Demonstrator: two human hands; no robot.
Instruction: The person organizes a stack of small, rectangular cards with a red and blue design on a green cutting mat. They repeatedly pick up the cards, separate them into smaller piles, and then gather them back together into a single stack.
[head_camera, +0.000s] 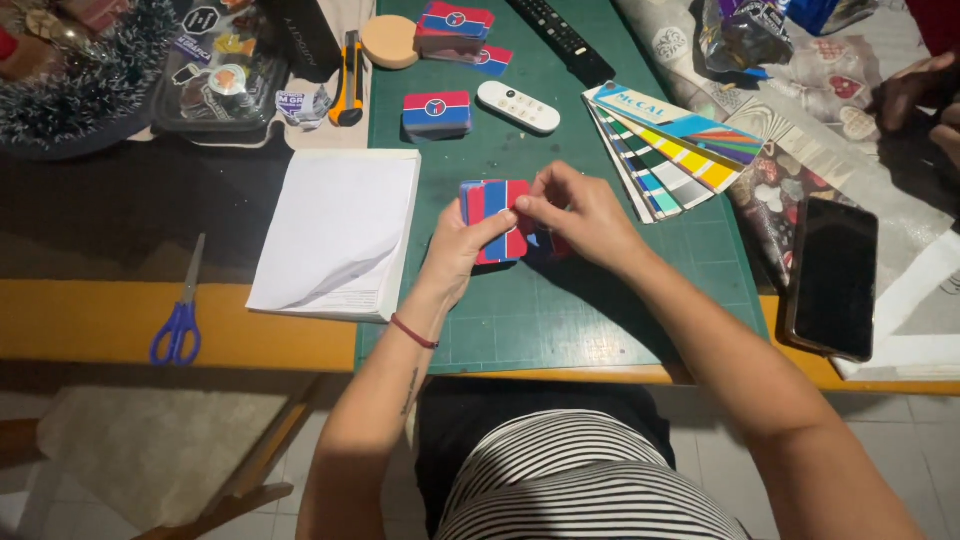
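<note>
Just above the dark green cutting mat (560, 310), the left hand (455, 250) cups a small stack of red-and-blue striped cards (497, 218) from below, fingers curled to square its edges. The right hand (580, 215) pinches the top card's edge between thumb and forefinger, seemingly to peel it free. Beside them lies a white notepad (335, 235); farther off, more card piles (437, 112), a white remote (517, 107) and a fanned colour swatch book (670, 160) sit within reach on the table (100, 320).

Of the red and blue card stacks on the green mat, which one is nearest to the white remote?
The stack lying just left of the white remote. The others sit farther: one stack at the mat's top edge, one in the hands.
</note>
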